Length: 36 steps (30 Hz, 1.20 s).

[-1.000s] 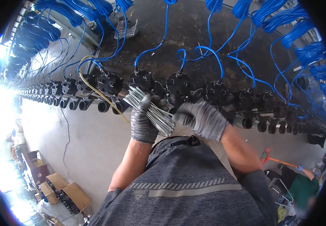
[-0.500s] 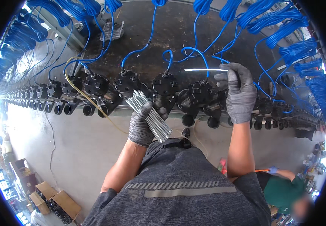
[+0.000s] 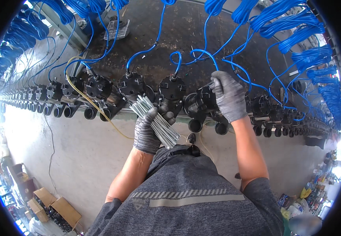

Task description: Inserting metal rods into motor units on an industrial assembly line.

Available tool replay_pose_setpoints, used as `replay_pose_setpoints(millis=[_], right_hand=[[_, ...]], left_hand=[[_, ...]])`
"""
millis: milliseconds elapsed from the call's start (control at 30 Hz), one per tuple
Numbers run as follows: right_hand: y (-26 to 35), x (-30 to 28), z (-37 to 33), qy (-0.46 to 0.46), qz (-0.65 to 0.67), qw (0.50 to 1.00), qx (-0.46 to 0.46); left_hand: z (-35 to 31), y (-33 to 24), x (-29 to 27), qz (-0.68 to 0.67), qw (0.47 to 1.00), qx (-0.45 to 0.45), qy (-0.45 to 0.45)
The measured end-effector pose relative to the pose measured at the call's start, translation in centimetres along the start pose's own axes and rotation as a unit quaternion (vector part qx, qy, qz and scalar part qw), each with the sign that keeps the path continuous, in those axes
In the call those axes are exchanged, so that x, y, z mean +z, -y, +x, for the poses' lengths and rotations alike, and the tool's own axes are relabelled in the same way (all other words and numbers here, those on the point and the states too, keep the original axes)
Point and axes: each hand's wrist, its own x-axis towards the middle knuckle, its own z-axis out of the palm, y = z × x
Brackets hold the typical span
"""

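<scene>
From the head view, our left hand (image 3: 146, 135) wraps firmly round a bundle of metal rods (image 3: 163, 129), near side of the black canisters (image 3: 172, 89). Our right hand (image 3: 230, 97) bends over the row, farther right; how closed, or on what, we can't tell. We judge many rods remain; what's done is unclear.

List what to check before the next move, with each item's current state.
1. Left hand grips the bundle of metal rods: ok, fingers and thumb wrap it.
2. Right hand is at a black unit: ok, it overlaps the unit in view.
3. Right hand holds a single rod: cannot tell, its curled fingers hide the grasp.
4. Blue cable is visibly clear of the right hand: not ok, it runs up to the fingers in view; contact is unclear.
5. Gray gloves are on both hands: ok.
</scene>
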Motion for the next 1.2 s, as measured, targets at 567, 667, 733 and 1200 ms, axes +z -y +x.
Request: replay_pose_setpoints(millis=[567, 667, 733, 1200], right_hand=[[7.7, 0.2, -8.2, 0.362, 0.333, 0.829, 0.267], [6.7, 0.4, -9.3, 0.266, 0.265, 0.904, 0.203], [6.1, -0.2, -8.9, 0.117, 0.23, 0.959, 0.119], [1.6, -2.4, -9.2, -0.031, 0.151, 0.986, 0.071]], left_hand=[[0.4, 0.6, 2.3, -0.086, 0.99, 0.037, 0.102], [0.3, 1.1, 2.5, -0.063, 0.994, 0.025, 0.083], [0.2, 1.3, 2.1, -0.046, 0.997, 0.013, 0.061], [0.2, 2.2, -0.5, -0.027, 0.999, -0.015, 0.009]])
